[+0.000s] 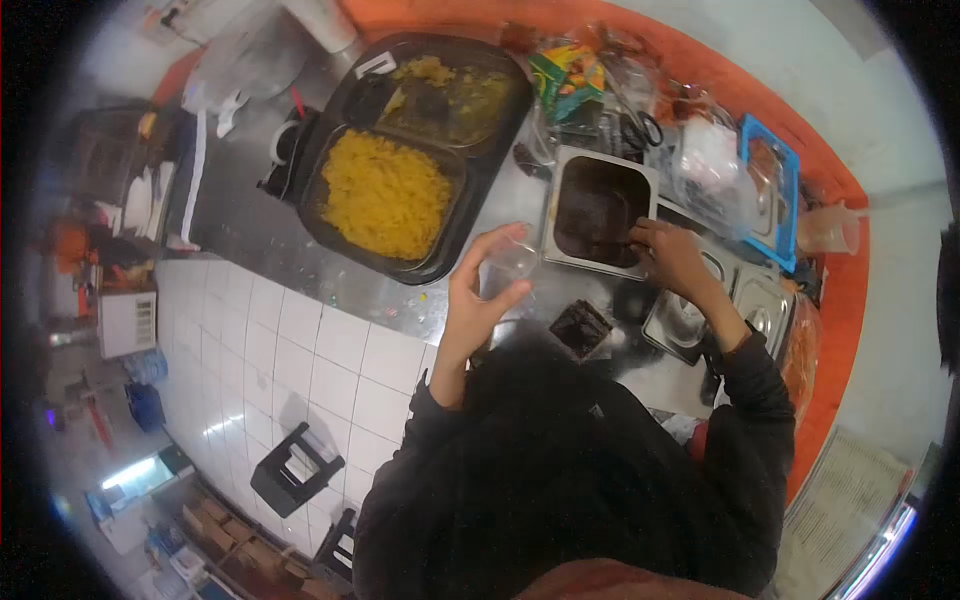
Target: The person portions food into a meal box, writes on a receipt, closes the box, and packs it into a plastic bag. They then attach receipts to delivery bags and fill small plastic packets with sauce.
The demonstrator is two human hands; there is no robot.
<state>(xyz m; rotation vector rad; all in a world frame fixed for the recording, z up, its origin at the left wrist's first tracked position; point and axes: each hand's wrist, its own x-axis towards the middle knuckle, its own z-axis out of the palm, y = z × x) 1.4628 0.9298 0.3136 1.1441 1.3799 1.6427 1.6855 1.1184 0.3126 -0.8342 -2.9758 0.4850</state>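
Note:
My left hand [478, 290] is wrapped around a small clear plastic cup [513, 260], held just left of a metal pan [553, 205]. Dark brown sauce [596, 205] fills part of the pan. At the pan's right rim, my right hand [672, 258] has its fingers closed and dipping over the edge; what they hold is hidden, though a thin dark shape runs into the sauce. A dark square piece [581, 329], perhaps a brownie or sauce-stained wrapper, lies on the counter between my hands.
To the left stands a black tray [432, 272] with yellow food. Lidded metal pans [683, 320] sit right of my right hand. Behind are scissors [645, 130], plastic bags [715, 165], a blue-rimmed tray [795, 200] and a clear jug [832, 230]. A black stool [290, 470] stands on the tiled floor.

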